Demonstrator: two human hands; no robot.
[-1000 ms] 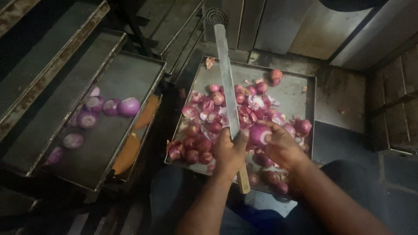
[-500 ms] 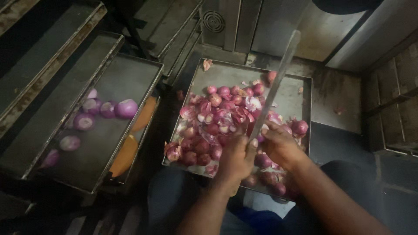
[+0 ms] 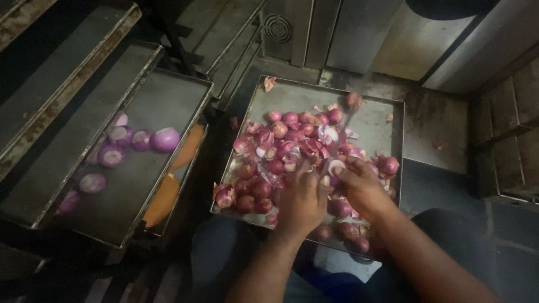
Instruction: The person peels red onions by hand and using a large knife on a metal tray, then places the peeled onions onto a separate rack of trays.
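Two bare hands meet over a metal tray (image 3: 370, 120) heaped with red onions (image 3: 286, 151) in the head view, the only view here. The left hand (image 3: 303, 199) lies knuckles up at the near middle of the heap, its fingers curled together; what they clamp on is hidden beneath them, and a blurred streak rising past the far rim cannot be made out. The right hand (image 3: 362, 185) sits just beside it, touching it, with fingers bent around a cut onion (image 3: 336, 166) whose pale face shows between thumb and forefinger. Loose purple skins lie among the whole bulbs.

No packages, labels or signs can be seen. The tray's far right corner is bare metal, and its near rim sits against the person's dark-clothed lap. To the left, well apart across a dark gap, a second tray (image 3: 163, 104) holds a few peeled onions (image 3: 164, 139) along its left side, most of its floor bare. Two orange shapes (image 3: 188, 148) show under its right edge. Grey metal shelves step away at far left, and a round drain grate (image 3: 279, 27) sits beyond the trays.
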